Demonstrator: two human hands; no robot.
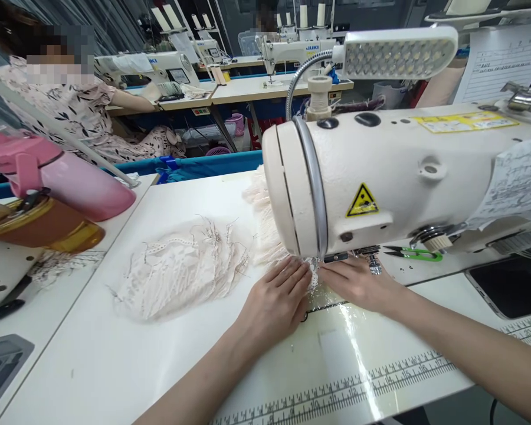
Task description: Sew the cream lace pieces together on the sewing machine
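Note:
My left hand point(277, 292) lies flat on the table just left of the needle area, its fingers stretched forward and touching a strip of cream lace-trimmed fabric point(265, 227). From the right, my right hand point(358, 282) reaches in under the sewing machine point(393, 171), fingers extended toward the left and partly covered by the machine's head. A bit of the lace edge point(313, 274) shows between the two hands. The needle and presser foot are mostly hidden. Left of my hands rests a pile of cream ruffled fabric pieces point(181, 271) with loose threads.
Green thread snips point(418, 254) and a phone point(513, 286) lie to the right. A printed ruler point(358, 389) runs along the front edge. At left stand a pink bottle point(79, 183) and an amber container point(48, 224). A co-worker point(71, 112) sits beyond, at another machine.

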